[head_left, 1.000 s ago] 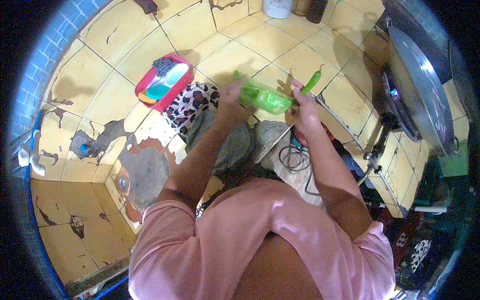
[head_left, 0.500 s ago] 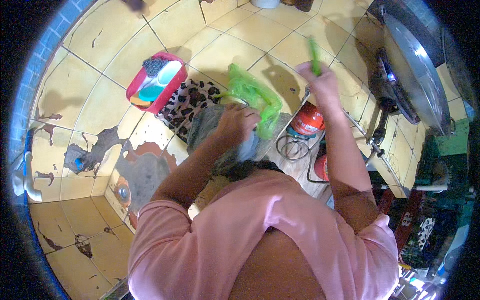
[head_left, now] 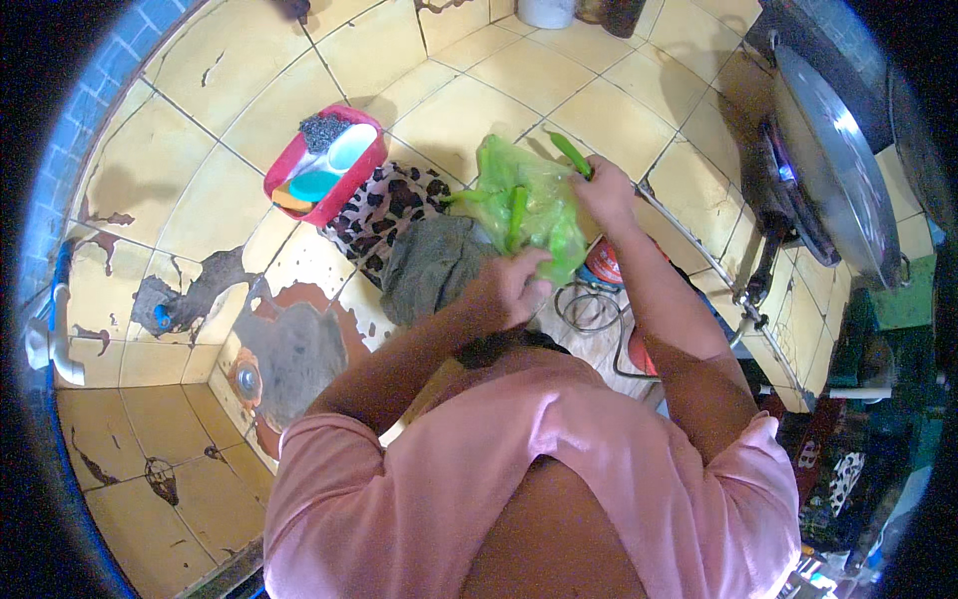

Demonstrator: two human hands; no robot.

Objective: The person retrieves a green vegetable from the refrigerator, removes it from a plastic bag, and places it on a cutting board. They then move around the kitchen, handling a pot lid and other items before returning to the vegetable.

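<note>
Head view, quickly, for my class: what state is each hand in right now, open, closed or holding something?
Left hand: curled at a slender green pepper; grip cannot be told.
Right hand: closed, holding another slender green pepper.

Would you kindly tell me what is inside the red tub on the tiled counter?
The red tub holds a dark scouring pad, a white rounded item, a teal item and an orange piece; whatever lies beneath them is hidden.
</note>
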